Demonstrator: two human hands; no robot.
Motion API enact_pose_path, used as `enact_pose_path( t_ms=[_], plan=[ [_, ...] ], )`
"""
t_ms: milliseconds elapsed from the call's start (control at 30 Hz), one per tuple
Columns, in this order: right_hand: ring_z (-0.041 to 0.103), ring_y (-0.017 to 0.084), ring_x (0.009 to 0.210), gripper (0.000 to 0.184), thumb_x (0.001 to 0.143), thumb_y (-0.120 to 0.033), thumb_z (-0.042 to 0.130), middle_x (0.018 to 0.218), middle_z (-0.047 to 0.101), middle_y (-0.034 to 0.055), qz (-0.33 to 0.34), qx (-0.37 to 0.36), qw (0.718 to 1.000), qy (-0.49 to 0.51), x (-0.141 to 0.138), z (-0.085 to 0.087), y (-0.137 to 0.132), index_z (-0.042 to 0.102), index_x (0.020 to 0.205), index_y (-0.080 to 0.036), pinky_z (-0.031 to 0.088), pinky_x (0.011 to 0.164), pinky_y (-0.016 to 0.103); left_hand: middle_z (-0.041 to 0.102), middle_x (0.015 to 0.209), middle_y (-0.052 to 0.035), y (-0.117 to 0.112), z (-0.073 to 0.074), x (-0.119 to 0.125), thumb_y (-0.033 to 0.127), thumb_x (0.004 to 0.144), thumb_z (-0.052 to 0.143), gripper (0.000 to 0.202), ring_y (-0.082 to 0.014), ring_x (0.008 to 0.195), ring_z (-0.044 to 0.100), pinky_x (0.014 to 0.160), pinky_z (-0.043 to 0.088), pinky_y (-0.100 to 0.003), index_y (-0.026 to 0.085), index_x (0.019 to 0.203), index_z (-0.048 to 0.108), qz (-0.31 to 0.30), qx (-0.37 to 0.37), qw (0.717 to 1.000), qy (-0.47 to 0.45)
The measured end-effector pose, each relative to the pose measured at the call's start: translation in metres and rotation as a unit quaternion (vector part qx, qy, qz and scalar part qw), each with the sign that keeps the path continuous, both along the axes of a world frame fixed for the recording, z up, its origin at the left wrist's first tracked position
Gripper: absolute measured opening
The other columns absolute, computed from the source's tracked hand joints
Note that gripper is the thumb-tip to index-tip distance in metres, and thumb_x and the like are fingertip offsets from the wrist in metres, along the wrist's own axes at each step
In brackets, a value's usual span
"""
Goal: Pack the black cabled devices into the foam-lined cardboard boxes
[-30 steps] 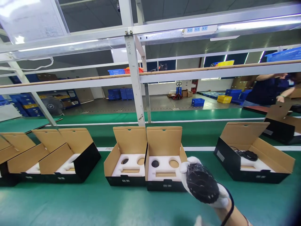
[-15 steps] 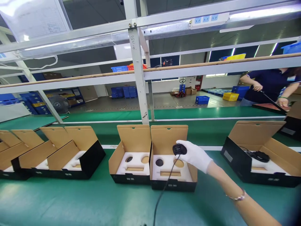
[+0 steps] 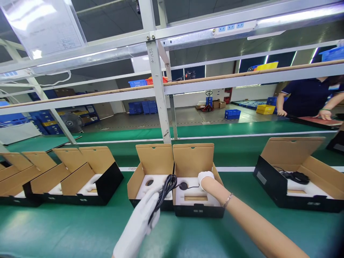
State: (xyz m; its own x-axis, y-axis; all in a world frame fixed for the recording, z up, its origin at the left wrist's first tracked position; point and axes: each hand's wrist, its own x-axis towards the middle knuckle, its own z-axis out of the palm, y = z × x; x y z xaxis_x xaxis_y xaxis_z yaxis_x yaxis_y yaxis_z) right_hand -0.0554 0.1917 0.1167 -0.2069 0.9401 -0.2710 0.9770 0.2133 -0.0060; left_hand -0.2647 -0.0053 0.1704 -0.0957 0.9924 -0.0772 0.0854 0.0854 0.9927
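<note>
Two open cardboard boxes stand side by side on the green belt, each with a white foam insert. My right hand [image 3: 205, 177], in a white glove, reaches down into the right-hand box [image 3: 195, 161], over the round cut-out at the right of its insert; what its fingers hold is hidden. A thin black cable [image 3: 166, 188] runs from that hand leftward to my left hand [image 3: 143, 219], also gloved, which grips the bundled loops of the cable in front of the left-hand box [image 3: 153, 160]. A dark round recess [image 3: 183, 186] shows in the right-hand insert.
Several more open boxes [image 3: 88, 172] sit at the left of the belt. Another box [image 3: 292, 168] at the right holds a black corded part. A metal frame post [image 3: 158, 82] rises behind the boxes. A person in dark blue [image 3: 306, 96] works at the far right.
My right hand has gone down from above the box into its foam insert. My left hand has come into view, holding up the cable bundle. The person at the right has laid a flat panel down.
</note>
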Motion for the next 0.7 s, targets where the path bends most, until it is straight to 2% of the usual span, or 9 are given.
enact_pose_path(
  t_ms=[100, 200, 300, 367, 433, 533, 600, 633, 700],
  plan=[
    [0.073, 0.034, 0.099, 0.02, 0.079, -0.005, 0.075, 0.102, 0.075, 0.0192, -0.006, 0.017, 1.0, 0.005, 0.017, 0.021, -0.011, 0.074, 0.099, -0.007, 0.059, 0.086, 0.047, 0.055, 0.075, 0.0013, 0.021, 0.023, 0.006, 0.069, 0.089, 0.052, 0.065, -0.0066, 0.047, 0.027, 0.044, 0.019, -0.023, 0.023, 0.134, 0.057, -0.03, 0.014, 0.999, 0.015],
    [0.062, 0.035, 0.123, 0.048, 0.09, -0.009, 0.059, 0.137, 0.061, 0.0235, 0.056, 0.131, 0.987, 0.077, 0.039, 0.06, -0.032, 0.059, 0.138, -0.009, 0.051, 0.101, 0.048, 0.045, 0.063, 0.0059, 0.041, 0.041, 0.009, 0.065, 0.094, 0.045, 0.059, -0.0065, 0.045, 0.023, 0.046, 0.016, -0.023, 0.022, 0.132, 0.057, -0.076, 0.015, 0.995, 0.064],
    [0.054, 0.032, 0.13, 0.065, 0.09, -0.025, 0.064, 0.158, 0.043, 0.0139, 0.236, 0.275, 0.914, 0.18, 0.046, 0.097, -0.06, 0.044, 0.151, -0.02, 0.046, 0.107, 0.045, 0.052, 0.07, 0.0043, 0.063, 0.052, 0.015, 0.063, 0.096, 0.043, 0.055, -0.0071, 0.049, 0.03, 0.047, 0.021, -0.022, 0.023, 0.13, 0.057, -0.134, 0.039, 0.985, 0.105],
    [0.062, 0.031, 0.108, 0.064, 0.087, -0.031, 0.07, 0.146, 0.056, 0.0131, 0.311, 0.32, 0.874, 0.193, 0.04, 0.109, -0.073, 0.05, 0.146, -0.02, 0.051, 0.092, 0.044, 0.058, 0.079, 0.0019, 0.079, 0.059, 0.023, 0.062, 0.098, 0.038, 0.052, -0.0074, 0.051, 0.034, 0.048, 0.026, -0.022, 0.021, 0.12, 0.059, -0.177, 0.071, 0.97, 0.153],
    [0.063, 0.028, 0.091, 0.053, 0.092, -0.03, 0.065, 0.121, 0.069, 0.0129, 0.285, 0.336, 0.88, 0.176, 0.029, 0.107, -0.074, 0.054, 0.142, -0.017, 0.049, 0.081, 0.041, 0.06, 0.078, 0.0014, 0.094, 0.064, 0.034, 0.062, 0.1, 0.031, 0.053, -0.0085, 0.051, 0.037, 0.05, 0.033, -0.023, 0.019, 0.11, 0.061, -0.199, 0.101, 0.949, 0.221],
    [0.063, 0.029, 0.099, 0.042, 0.097, -0.029, 0.057, 0.11, 0.071, 0.0116, 0.126, 0.328, 0.897, 0.267, 0.018, 0.08, -0.056, 0.058, 0.137, -0.018, 0.048, 0.085, 0.039, 0.07, 0.098, -0.0009, 0.117, 0.063, 0.051, 0.056, 0.102, 0.031, 0.048, -0.0124, 0.062, 0.053, 0.069, 0.05, -0.028, 0.023, 0.115, 0.063, -0.148, 0.146, 0.928, 0.308],
    [0.064, 0.027, 0.103, 0.036, 0.098, -0.035, 0.056, 0.112, 0.071, 0.0104, 0.005, 0.261, 0.887, 0.38, 0.016, 0.056, -0.04, 0.061, 0.131, -0.02, 0.049, 0.089, 0.038, 0.066, 0.126, -0.0048, 0.132, 0.053, 0.062, 0.044, 0.104, 0.032, 0.041, -0.0184, 0.092, 0.063, 0.095, 0.049, -0.034, 0.023, 0.126, 0.059, -0.078, 0.182, 0.903, 0.38],
    [0.064, 0.026, 0.101, 0.033, 0.1, -0.036, 0.053, 0.112, 0.071, 0.0104, -0.036, 0.222, 0.879, 0.421, 0.015, 0.045, -0.034, 0.062, 0.127, -0.02, 0.05, 0.089, 0.038, 0.064, 0.132, -0.0073, 0.138, 0.045, 0.068, 0.039, 0.104, 0.032, 0.04, -0.0222, 0.107, 0.061, 0.104, 0.045, -0.037, 0.022, 0.129, 0.059, -0.046, 0.196, 0.885, 0.421],
    [0.065, 0.024, 0.098, 0.031, 0.104, -0.036, 0.045, 0.11, 0.071, 0.0111, -0.054, 0.162, 0.874, 0.456, 0.011, 0.028, -0.028, 0.062, 0.123, -0.018, 0.053, 0.088, 0.039, 0.063, 0.129, -0.0118, 0.15, 0.023, 0.08, 0.031, 0.104, 0.031, 0.039, -0.0289, 0.122, 0.055, 0.11, 0.039, -0.047, 0.018, 0.13, 0.058, -0.011, 0.21, 0.838, 0.503]
  ],
)
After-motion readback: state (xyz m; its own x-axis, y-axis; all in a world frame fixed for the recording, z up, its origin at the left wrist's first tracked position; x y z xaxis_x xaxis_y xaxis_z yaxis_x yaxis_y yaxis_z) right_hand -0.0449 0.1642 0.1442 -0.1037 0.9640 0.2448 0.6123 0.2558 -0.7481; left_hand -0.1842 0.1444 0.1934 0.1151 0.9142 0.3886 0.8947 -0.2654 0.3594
